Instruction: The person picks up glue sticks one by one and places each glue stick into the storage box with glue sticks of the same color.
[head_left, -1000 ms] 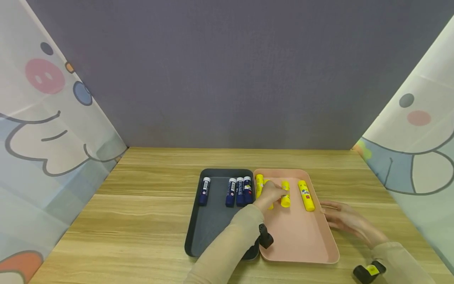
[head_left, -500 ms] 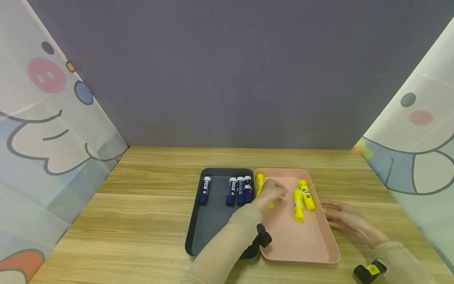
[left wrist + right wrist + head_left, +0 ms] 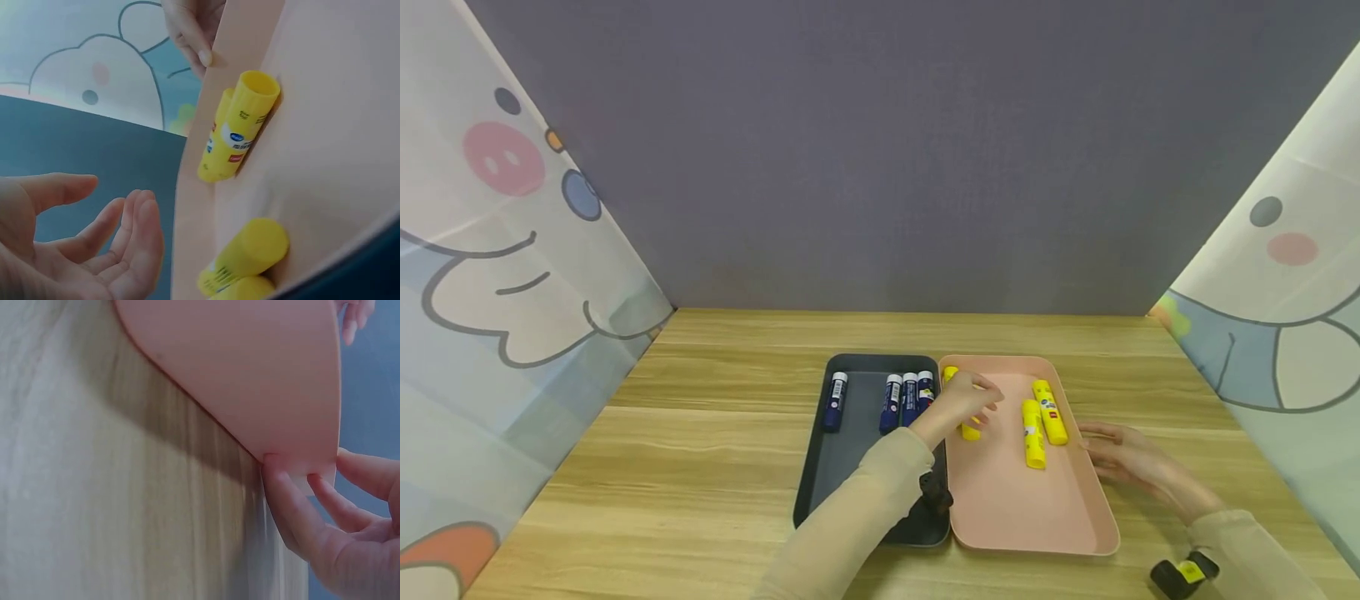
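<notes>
My left hand (image 3: 958, 400), its fingers loosely bent and holding nothing, hovers over the left side of the pink tray (image 3: 1028, 521). Beneath it lie two yellow glue sticks (image 3: 972, 432), partly covered by the hand. Farther right in the tray are two more, a nearer yellow glue stick (image 3: 1033, 435) and one by the right wall, the far yellow glue stick (image 3: 1050, 412); the left wrist view shows this pair close together. My right hand (image 3: 1123, 457) touches the tray's right wall from outside, fingertips against it in the right wrist view.
A dark grey tray (image 3: 842, 492) stands against the pink tray's left side. Several dark blue glue sticks with white caps (image 3: 890, 403) lie in its far half. A grey panel (image 3: 880, 167) closes off the back of the wooden table (image 3: 700, 433).
The yellow glue stick by my left fingertips a second ago now lies farther right and nearer, released. My left hand has since drawn slightly left. The right hand has stayed at the tray wall.
</notes>
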`<state>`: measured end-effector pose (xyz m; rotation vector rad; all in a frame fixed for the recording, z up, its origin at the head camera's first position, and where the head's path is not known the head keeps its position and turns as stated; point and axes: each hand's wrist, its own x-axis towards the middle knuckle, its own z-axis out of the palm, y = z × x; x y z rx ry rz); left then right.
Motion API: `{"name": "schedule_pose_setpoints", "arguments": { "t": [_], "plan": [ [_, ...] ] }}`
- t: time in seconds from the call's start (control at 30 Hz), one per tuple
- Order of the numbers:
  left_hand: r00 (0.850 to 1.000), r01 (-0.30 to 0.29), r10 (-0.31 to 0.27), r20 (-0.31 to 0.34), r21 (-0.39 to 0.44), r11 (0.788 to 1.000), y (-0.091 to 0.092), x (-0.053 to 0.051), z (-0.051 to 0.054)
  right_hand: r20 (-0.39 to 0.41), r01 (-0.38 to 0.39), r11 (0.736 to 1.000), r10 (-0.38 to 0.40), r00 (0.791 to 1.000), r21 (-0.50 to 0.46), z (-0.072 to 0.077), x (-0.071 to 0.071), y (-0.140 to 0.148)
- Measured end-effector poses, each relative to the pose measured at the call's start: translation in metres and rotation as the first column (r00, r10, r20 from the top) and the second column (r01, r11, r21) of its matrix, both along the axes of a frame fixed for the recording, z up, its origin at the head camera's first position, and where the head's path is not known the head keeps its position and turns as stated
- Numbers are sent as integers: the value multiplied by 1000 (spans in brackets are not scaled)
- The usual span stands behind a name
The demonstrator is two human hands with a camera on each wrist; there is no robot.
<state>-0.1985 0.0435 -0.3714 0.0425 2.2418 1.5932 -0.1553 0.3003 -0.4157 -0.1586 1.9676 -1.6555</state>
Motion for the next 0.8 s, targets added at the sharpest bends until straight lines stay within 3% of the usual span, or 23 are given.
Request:
{"name": "schedule_pose_setpoints", "arguments": {
  "t": [0.17, 0.33, 0.63, 0.8],
  "plan": [
    [996, 57, -62, -59, -84, 995, -12, 4, 7, -36, 25, 994, -22, 999, 107, 3, 2, -4],
    [989, 95, -108, -101, -128, 987, -26, 8, 13, -69, 17, 988, -6, 998, 155, 7, 4, -6],
    [961, 179, -212, -176, -187, 966, -66, 18, 25, -140, -5, 978, 35, 990, 209, 12, 6, -6],
    [942, 157, -220, -253, -247, 956, -95, 25, 35, -201, -2, 968, 55, 978, 252, 16, 6, -5]
  ]
}}
